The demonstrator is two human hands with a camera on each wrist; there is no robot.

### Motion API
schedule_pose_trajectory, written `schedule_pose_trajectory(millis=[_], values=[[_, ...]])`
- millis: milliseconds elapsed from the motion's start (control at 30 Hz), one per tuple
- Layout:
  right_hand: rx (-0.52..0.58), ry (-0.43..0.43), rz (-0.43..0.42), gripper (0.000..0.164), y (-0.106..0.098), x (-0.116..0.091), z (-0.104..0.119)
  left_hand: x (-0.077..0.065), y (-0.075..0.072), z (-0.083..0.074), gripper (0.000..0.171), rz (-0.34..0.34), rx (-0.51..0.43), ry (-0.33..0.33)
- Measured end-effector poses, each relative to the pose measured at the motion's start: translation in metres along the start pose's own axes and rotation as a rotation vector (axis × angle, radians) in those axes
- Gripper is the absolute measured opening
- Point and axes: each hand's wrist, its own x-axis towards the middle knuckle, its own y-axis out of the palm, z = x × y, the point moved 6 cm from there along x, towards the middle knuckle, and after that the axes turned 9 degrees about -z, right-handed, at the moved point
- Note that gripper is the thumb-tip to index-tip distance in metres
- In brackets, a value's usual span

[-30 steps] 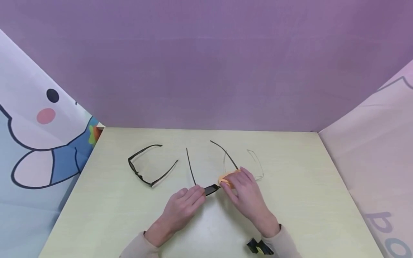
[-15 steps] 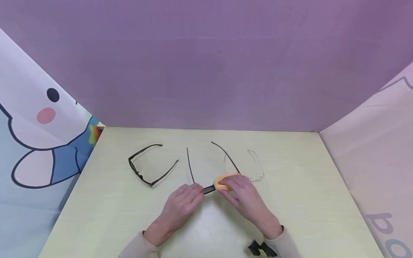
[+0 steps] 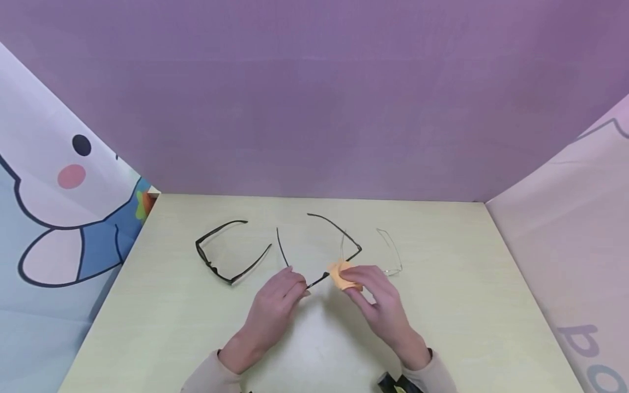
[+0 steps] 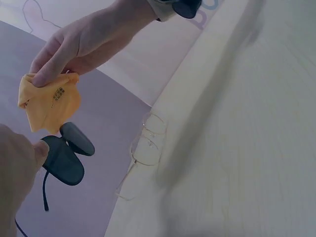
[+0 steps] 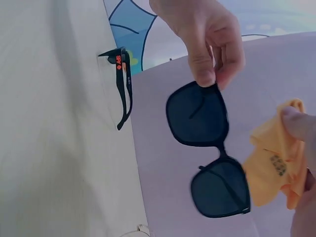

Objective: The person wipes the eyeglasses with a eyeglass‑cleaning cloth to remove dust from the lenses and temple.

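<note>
My left hand (image 3: 276, 305) pinches one end of a pair of dark sunglasses (image 5: 197, 116), held above the table with both temples unfolded and pointing away. Between the fingers and thumb of my right hand (image 3: 383, 308) is an orange cloth (image 3: 343, 275), bunched up, with a small dark print on it. In the head view the cloth overlaps the middle of the frame; the right wrist view puts it beside the farther lens. I cannot tell whether it touches the glasses. Both dark lenses show in the wrist views.
Black-framed glasses (image 3: 212, 267) lie unfolded on the table (image 3: 314, 355) to the left, orange marks on one temple. Thin wire-rimmed glasses (image 4: 145, 148) lie at the right, partly behind my right hand. A purple backdrop (image 3: 314, 109) rises along the table's far edge.
The sunglasses have tilted, so their front edge now shows thin in the head view and the right hinge is uncovered. My right hand and the cloth have come off that right end.
</note>
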Motion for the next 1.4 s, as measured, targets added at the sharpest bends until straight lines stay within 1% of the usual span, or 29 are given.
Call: schedule_pose_trajectory(millis=[67, 133, 233, 300, 333, 400, 433, 500, 567, 600, 667, 700, 800, 867, 933, 1000, 1100, 1200, 1300, 1400], values=[[0.018, -0.006, -0.057, 0.028, -0.001, 0.0, 0.001, 0.001, -0.001, 0.004, 0.027, -0.024, -0.043, -0.084], [0.022, 0.002, -0.094, 0.028, -0.001, -0.001, 0.001, 0.001, -0.002, 0.007, 0.022, -0.048, -0.083, -0.183], [0.024, 0.022, -0.11, 0.027, 0.001, -0.004, 0.0, 0.001, -0.004, 0.011, 0.016, -0.082, -0.149, -0.332], [0.021, 0.029, -0.113, 0.027, 0.003, -0.005, 0.001, 0.001, -0.004, 0.013, 0.016, -0.099, -0.2, -0.433], [0.022, 0.029, -0.112, 0.026, 0.004, -0.006, 0.001, 0.001, -0.004, 0.013, 0.017, -0.11, -0.24, -0.487], [0.024, 0.03, -0.114, 0.026, 0.006, -0.006, 0.003, 0.0, -0.002, 0.016, 0.017, -0.12, -0.361, -0.624], [0.026, 0.026, -0.123, 0.026, 0.006, -0.006, 0.003, -0.001, 0.0, 0.017, 0.019, -0.124, -0.426, -0.7], [0.029, 0.028, -0.141, 0.026, 0.007, -0.006, 0.004, -0.003, 0.004, 0.02, 0.016, -0.134, -0.549, -0.861], [0.031, 0.032, -0.166, 0.027, 0.007, -0.006, 0.005, -0.006, 0.007, 0.022, 0.011, -0.127, -0.627, -1.013], [0.032, 0.031, -0.181, 0.027, 0.007, -0.006, 0.005, -0.007, 0.009, 0.022, 0.009, -0.121, -0.658, -1.078], [0.034, 0.03, -0.212, 0.028, 0.007, -0.007, 0.005, -0.009, 0.013, 0.022, 0.009, -0.114, -0.744, -1.203], [0.033, 0.029, -0.227, 0.028, 0.007, -0.007, 0.005, -0.01, 0.015, 0.021, 0.011, -0.117, -0.791, -1.249], [0.033, 0.024, -0.269, 0.028, 0.008, -0.008, 0.006, -0.011, 0.022, 0.018, 0.01, -0.164, -0.984, -1.389], [0.021, 0.013, -0.283, 0.027, 0.009, -0.008, 0.007, -0.011, 0.025, 0.015, 0.007, -0.198, -1.094, -1.446], [-0.006, -0.016, -0.288, 0.027, 0.012, -0.008, 0.009, -0.011, 0.028, 0.012, 0.009, -0.222, -1.17, -1.48], [-0.041, -0.066, -0.283, 0.026, 0.015, -0.008, 0.012, -0.01, 0.031, 0.01, 0.012, -0.239, -1.225, -1.5], [-0.092, -0.158, -0.256, 0.025, 0.022, -0.007, 0.02, -0.009, 0.033, 0.007, 0.016, -0.254, -1.266, -1.545], [-0.135, -0.243, -0.207, 0.023, 0.03, -0.006, 0.026, -0.007, 0.036, 0.004, 0.017, -0.258, -1.314, -1.601], [-0.201, -0.332, -0.182, 0.019, 0.033, -0.005, 0.028, -0.007, 0.037, 0.001, 0.016, -0.27, -1.376, -1.656], [-0.254, -0.404, -0.183, 0.016, 0.03, -0.003, 0.023, -0.005, 0.035, 0.003, 0.019, -0.286, -1.413, -1.666]])
